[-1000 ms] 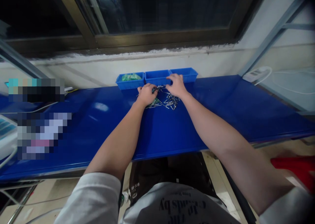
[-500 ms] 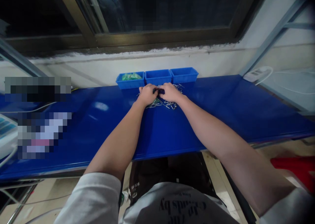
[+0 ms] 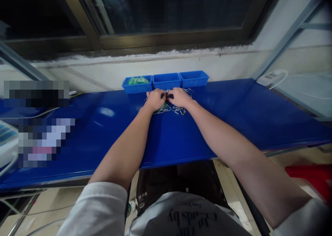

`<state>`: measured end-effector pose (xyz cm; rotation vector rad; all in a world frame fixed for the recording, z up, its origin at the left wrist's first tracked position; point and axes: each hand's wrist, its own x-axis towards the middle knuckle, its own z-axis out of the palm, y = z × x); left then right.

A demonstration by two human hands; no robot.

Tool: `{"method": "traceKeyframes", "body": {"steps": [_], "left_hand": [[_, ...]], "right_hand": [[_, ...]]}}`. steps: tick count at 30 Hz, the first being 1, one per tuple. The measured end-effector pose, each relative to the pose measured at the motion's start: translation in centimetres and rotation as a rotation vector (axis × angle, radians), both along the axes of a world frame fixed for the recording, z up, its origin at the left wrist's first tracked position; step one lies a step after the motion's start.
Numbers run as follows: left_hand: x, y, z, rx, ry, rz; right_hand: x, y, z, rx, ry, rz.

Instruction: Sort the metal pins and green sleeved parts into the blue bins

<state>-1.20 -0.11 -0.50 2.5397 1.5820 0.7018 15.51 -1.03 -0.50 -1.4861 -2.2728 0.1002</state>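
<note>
both arms stretched forward, hands close together, fingers curled inward.
left arm (image 3: 124,139) runs up and to the right, right arm (image 3: 223,135) up and to the left, converging; both bare below short sleeves, elbows slightly bent. left hand (image 3: 155,100) and right hand (image 3: 179,98) backs up, thumb sides facing each other, just beside one another; fingertips partly hidden, can't tell if they touch or what grip. left wrist (image 3: 148,108) and right wrist (image 3: 192,103) about level.
</note>
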Motion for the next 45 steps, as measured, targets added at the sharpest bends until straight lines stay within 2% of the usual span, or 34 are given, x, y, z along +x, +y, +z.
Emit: {"method": "traceKeyframes", "body": {"steps": [5, 12, 18, 25, 33, 41, 45], "left_hand": [[0.0, 0.1, -0.1, 0.006, 0.006, 0.001], [0.0, 0.1, -0.1, -0.003, 0.015, 0.005], [0.0, 0.0, 0.0, -0.001, 0.003, -0.003], [0.0, -0.1, 0.1, -0.009, -0.006, -0.006], [-0.1, 0.0, 0.3, 0.019, -0.059, -0.038], [-0.1, -0.2, 0.7, 0.071, -0.081, 0.013], [0.1, -0.6, 1.0, 0.078, -0.095, 0.009]], "right_hand": [[0.2, 0.1, 0.0, -0.036, 0.062, -0.004], [0.1, -0.1, 0.3, -0.031, 0.006, -0.139], [-0.1, -0.6, 0.8, -0.085, -0.099, -0.123], [-0.2, -0.6, 0.6, -0.063, -0.150, -0.087], [0.1, 0.5, -0.2, 0.024, 0.101, -0.047], [-0.4, 0.7, 0.5, -0.072, 0.630, 0.041], [-0.3, 1.1, 0.6, -0.066, 0.773, 0.013]]}}
